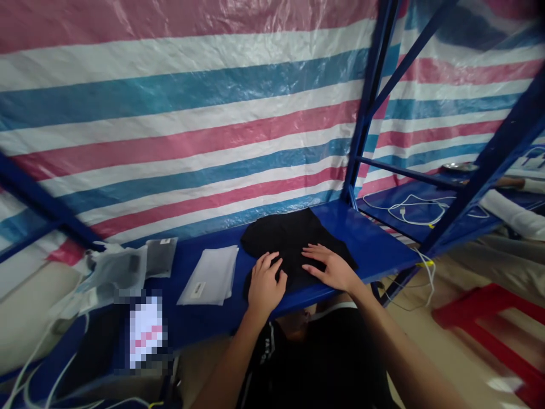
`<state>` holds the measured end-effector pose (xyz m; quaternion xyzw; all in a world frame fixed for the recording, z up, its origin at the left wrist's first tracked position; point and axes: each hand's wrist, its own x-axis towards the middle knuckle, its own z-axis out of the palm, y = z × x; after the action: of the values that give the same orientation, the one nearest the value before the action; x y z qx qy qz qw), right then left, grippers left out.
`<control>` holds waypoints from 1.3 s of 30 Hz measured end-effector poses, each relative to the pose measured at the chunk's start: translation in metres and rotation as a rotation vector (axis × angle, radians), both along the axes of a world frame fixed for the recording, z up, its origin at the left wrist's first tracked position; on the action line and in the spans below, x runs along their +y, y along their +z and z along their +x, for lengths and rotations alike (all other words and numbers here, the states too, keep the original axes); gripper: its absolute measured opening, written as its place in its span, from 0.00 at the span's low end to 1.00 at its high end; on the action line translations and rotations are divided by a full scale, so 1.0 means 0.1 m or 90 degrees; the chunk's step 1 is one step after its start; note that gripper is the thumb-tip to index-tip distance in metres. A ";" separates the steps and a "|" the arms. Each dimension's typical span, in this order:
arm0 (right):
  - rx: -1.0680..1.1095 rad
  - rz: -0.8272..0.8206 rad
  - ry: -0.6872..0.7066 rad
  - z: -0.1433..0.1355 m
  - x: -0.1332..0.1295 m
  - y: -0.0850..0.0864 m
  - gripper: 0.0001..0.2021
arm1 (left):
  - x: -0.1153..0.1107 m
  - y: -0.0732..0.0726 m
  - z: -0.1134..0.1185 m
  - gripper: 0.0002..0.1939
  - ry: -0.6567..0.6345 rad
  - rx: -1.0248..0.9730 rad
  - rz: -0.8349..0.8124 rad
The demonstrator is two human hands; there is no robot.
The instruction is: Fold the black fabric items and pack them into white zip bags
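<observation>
A black piece of cloth, perhaps a garment (pixel 293 233), lies spread on the blue table (pixel 370 238) in front of me. My left hand (pixel 267 284) rests on its near left part, fingers spread and pointing away from me. On the right side of the cloth lies my right hand (pixel 330 267), palm down with its fingers apart. Neither hand grips anything that I can see. Left of the cloth are flat translucent plastic bags (pixel 210 275) with a small white label. The cloth beneath my palms is hidden.
Farther left lie a bag with dark contents (pixel 160 257), more clear bags (pixel 119 270) and a blurred-out lit screen (pixel 146 332). Blue metal posts (pixel 366 113) frame the table before a striped sheet (pixel 213 113). At right are white cables (pixel 417 210), a red stool (pixel 489 318) and another person's sleeve (pixel 511 213).
</observation>
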<state>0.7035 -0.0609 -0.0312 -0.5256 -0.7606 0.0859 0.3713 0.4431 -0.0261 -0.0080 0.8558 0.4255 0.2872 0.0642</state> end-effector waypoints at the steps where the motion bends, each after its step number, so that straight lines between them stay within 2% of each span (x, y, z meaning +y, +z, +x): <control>1: 0.008 0.004 -0.002 0.00 0.00 0.00 0.23 | -0.02 0.00 0.00 0.19 -0.001 0.002 0.013; 7: 0.052 0.007 -0.013 0.01 0.01 -0.04 0.20 | -0.19 0.05 0.04 0.20 -0.027 0.041 0.116; 15: -0.013 0.049 -0.027 -0.01 -0.02 -0.11 0.21 | -0.24 0.06 0.06 0.17 -0.024 0.042 0.119; 20: -0.004 0.051 -0.029 -0.02 -0.01 -0.11 0.21 | -0.28 0.09 -0.09 0.17 -0.025 0.050 0.119; 22: 0.000 0.060 -0.041 -0.02 -0.03 -0.10 0.20 | -0.31 0.11 -0.19 0.22 -0.041 0.077 0.098; 26: -0.011 0.090 -0.023 -0.03 -0.10 -0.06 0.19 | -0.31 0.14 -0.40 0.44 -0.043 0.104 -0.018; 28: -0.007 0.126 -0.012 -0.06 -0.14 -0.01 0.19 | -0.27 0.15 -0.46 0.44 -0.051 0.096 -0.077; 30: -0.007 0.151 0.004 -0.13 -0.20 0.04 0.21 | -0.21 0.15 -0.48 0.38 -0.042 0.061 -0.113; 32: -0.028 0.131 0.033 -0.22 -0.27 0.07 0.29 | -0.12 0.16 -0.49 0.34 -0.019 0.017 -0.140; 35: -0.082 0.053 0.062 -0.36 -0.34 0.07 0.46 | 0.04 0.19 -0.48 0.37 0.002 -0.025 -0.190; 39: -0.122 -0.005 0.052 -0.46 -0.40 0.01 0.53 | 0.19 0.24 -0.49 0.36 0.030 -0.042 -0.280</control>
<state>0.6575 -0.1004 -0.0304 -0.5014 -0.8133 0.0535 0.2904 0.3944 -0.0072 0.0164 0.8013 0.4952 0.2166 0.2565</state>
